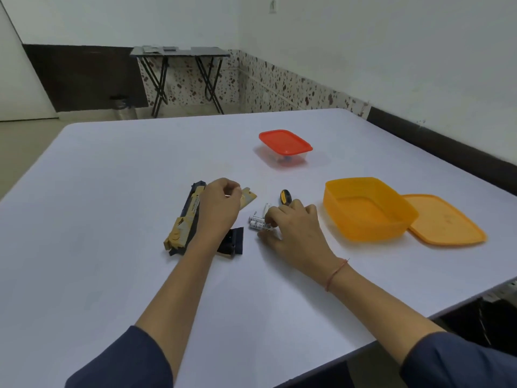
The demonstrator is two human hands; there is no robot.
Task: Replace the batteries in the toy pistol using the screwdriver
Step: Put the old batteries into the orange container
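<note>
- Toy pistol (183, 219): gold and dark, laid flat on the white surface (112, 177) left of centre with its barrel pointing away; judged to be laid on its side so the grip compartment can be reached
- Left hand (219, 210): held over the grip end of the pistol, fingers curled and tips drawn together against the thumb; whether something small is pinched there cannot be told
- Battery cover (234, 242): a dark plate lying loose on the surface just beside the pistol's near end; the compartment is therefore judged to be already opened
- Batteries (256, 219): white cells grouped between the pistol and the screwdriver, kept within easy reach of the grip
- Right hand (293, 231): lowered onto the batteries, fingers bent over them and thumb set underneath, one cell apparently being pinched for picking up
- Screwdriver (285, 196): yellow-and-black handle seen just beyond the right hand, resting on the surface, set aside and not held
- Red-lidded box (285, 142): closed, placed further back, well apart from the work
- Orange tub (363, 219): open and empty as far as is seen, at the right
- Orange lid (447, 222): laid flat, touching the tub's right side
</note>
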